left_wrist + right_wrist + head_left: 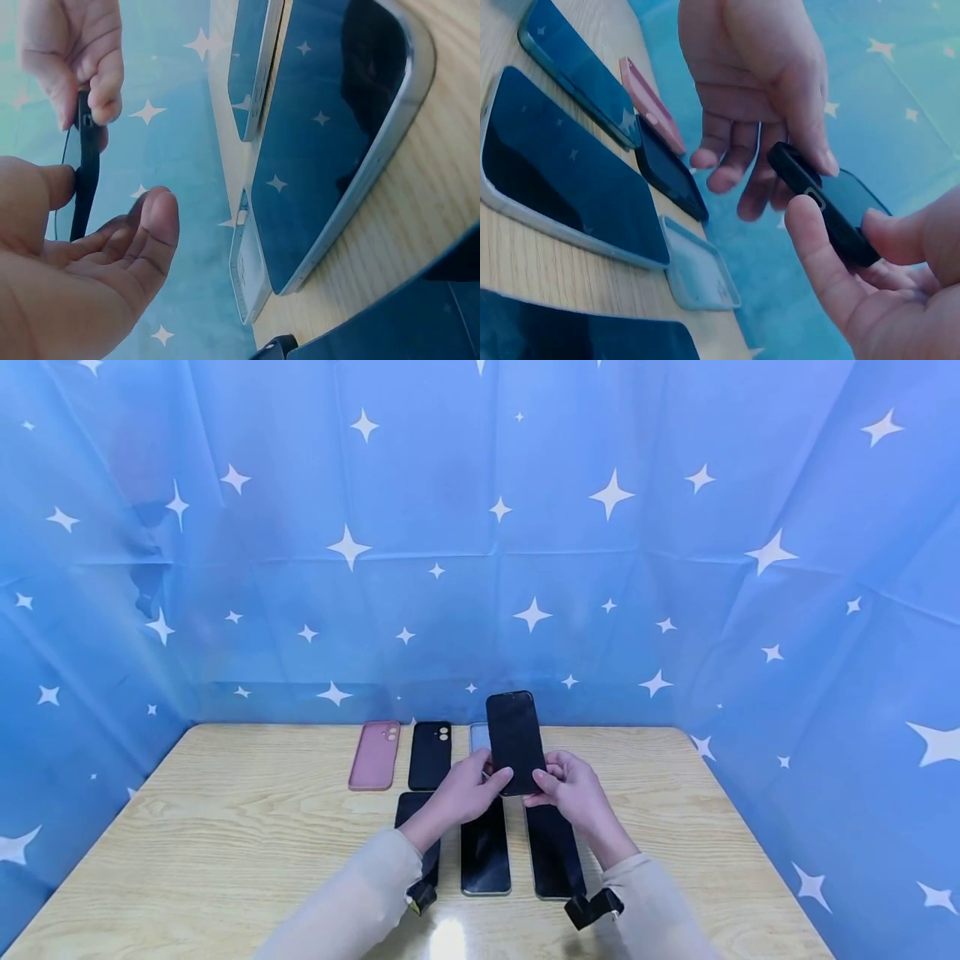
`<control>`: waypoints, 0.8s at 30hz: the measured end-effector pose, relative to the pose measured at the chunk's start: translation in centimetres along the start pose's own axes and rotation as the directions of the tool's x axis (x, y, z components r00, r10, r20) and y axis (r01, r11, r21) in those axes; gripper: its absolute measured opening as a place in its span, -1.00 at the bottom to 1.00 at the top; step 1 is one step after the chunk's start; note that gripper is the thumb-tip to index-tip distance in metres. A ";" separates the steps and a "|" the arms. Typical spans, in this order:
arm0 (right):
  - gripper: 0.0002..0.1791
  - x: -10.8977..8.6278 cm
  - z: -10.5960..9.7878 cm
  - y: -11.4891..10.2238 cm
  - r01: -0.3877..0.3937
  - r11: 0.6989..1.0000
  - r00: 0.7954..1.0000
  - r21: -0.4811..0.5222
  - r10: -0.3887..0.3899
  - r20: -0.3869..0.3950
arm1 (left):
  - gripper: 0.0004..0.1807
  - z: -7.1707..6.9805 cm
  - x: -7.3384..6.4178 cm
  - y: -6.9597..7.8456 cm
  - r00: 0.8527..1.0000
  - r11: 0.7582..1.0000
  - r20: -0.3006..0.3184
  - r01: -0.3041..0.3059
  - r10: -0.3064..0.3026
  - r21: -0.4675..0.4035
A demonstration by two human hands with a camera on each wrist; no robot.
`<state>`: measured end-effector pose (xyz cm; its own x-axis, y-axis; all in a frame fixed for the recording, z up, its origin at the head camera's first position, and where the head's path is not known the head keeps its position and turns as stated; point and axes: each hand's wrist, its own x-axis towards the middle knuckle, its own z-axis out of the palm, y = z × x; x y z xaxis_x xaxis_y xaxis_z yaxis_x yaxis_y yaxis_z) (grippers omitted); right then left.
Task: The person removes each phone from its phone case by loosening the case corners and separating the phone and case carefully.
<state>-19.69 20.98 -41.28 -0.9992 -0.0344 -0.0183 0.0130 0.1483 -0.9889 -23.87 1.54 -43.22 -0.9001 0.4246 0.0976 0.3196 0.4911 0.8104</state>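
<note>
Both hands hold a black phone (514,735) upright above the table, its dark screen facing the head camera. My left hand (467,792) pinches its lower left edge, the thumb on the front. At the lower right corner my right hand (576,793) grips it, thumb also on the front. A thick black case (832,217) wraps the phone's edge in the right wrist view. From the left wrist, a thin dark line stands slightly off the case (88,172). Several left fingers reach out behind the phone.
Three phones lie screen up below the hands: a left one (411,807), a middle one (486,856) and a right one (557,856). Behind them lie a pink case (373,756), a black case (431,760) and a light blue case (478,737). A starry blue curtain (420,602) hangs behind the table.
</note>
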 end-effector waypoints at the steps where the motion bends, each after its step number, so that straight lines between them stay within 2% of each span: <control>1: -0.71 0.0 0.1 -0.1 0.004 1.000 1.000 0.006 -0.004 0.002 | -0.73 0.0 -0.1 0.1 1.000 1.000 0.000 -0.003 0.003 -0.021; 4: -0.73 -0.1 0.4 -0.4 0.016 0.999 1.000 0.031 -0.016 0.003 | -0.76 -0.1 -0.3 0.3 1.000 0.994 -0.002 -0.009 0.009 -0.105; 7: -0.74 -0.2 0.5 -0.5 0.016 0.999 1.000 0.035 -0.016 0.010 | -0.80 -0.1 -0.4 0.4 1.000 0.978 -0.004 -0.013 0.013 -0.209; 9: -0.73 -0.3 0.5 -0.5 0.012 1.000 1.000 0.023 -0.012 0.019 | -0.82 0.0 -0.5 0.3 1.000 0.961 0.004 -0.004 0.005 -0.277; 14: -0.79 -0.4 0.3 -0.2 0.014 0.999 1.000 -0.048 -0.012 0.023 | -0.81 0.2 -1.0 0.2 0.999 0.899 0.037 0.036 -0.022 -0.436; 17: -0.78 -0.3 0.0 0.1 0.020 0.994 1.000 -0.108 -0.020 0.002 | -0.77 0.2 -1.3 0.3 0.999 0.884 0.045 0.043 -0.025 -0.465; 21: -0.74 -0.1 -0.3 0.2 0.023 0.985 0.999 -0.170 -0.028 -0.025 | -0.77 0.1 -1.6 0.4 0.999 0.890 0.042 0.035 -0.018 -0.455; 24: -0.73 0.2 -0.6 0.0 0.037 0.983 0.998 -0.181 -0.046 -0.049 | -0.78 0.2 -1.8 0.3 0.999 0.888 0.050 0.024 -0.001 -0.459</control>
<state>-19.90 21.57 -41.17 -0.9994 0.0070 0.0348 -0.0307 0.3230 -0.9459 -22.13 1.10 -43.27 -0.8846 0.4614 0.0678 0.1263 0.0971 0.9872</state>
